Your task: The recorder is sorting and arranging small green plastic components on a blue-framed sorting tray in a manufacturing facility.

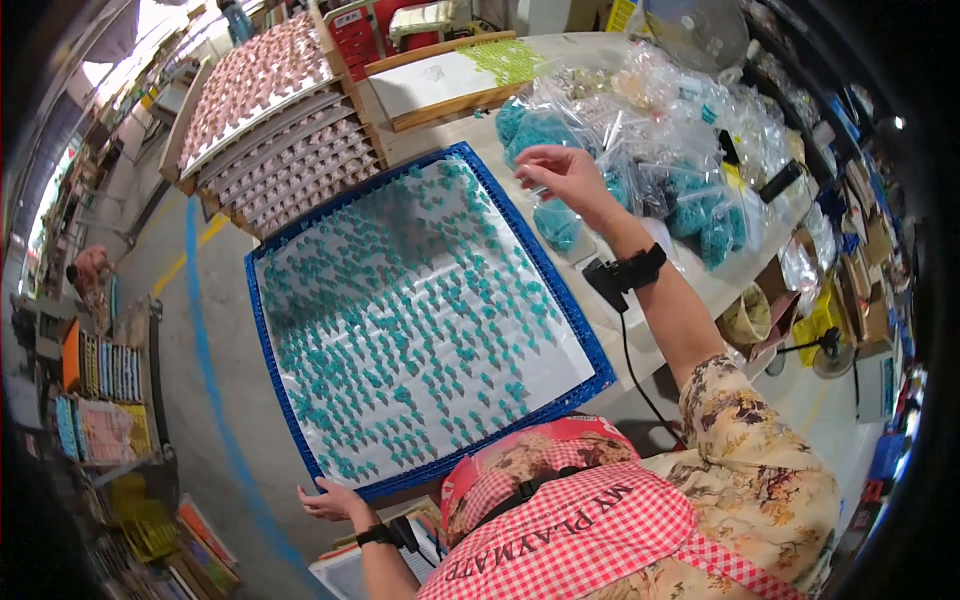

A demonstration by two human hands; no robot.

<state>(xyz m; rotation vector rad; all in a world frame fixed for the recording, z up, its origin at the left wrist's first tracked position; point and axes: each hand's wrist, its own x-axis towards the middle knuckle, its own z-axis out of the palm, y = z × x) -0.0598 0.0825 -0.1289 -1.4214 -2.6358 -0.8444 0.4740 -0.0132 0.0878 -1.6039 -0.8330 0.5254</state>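
Note:
A blue-edged tray (597, 384) lies in front of me, lined with a white sheet (545, 375). Rows of small teal pieces with grey tips (400, 330) cover most of the sheet. My left hand (332, 500) is beside the tray's near left corner, fingers stretched out and holding nothing. Above the far right side of the tray, my right hand (568, 182) hovers near clear bags of teal pieces (545, 130). Its fingers are bent together at the tips; whatever is between them is too small to make out.
Stacked trays of pink pieces (260, 90) stand at the far left. Behind the tray is a wooden frame with a white sheet and green pieces (500, 62). Clear plastic bags (680, 100) heap on the right of the table. A black cable (640, 385) hangs from my right wrist.

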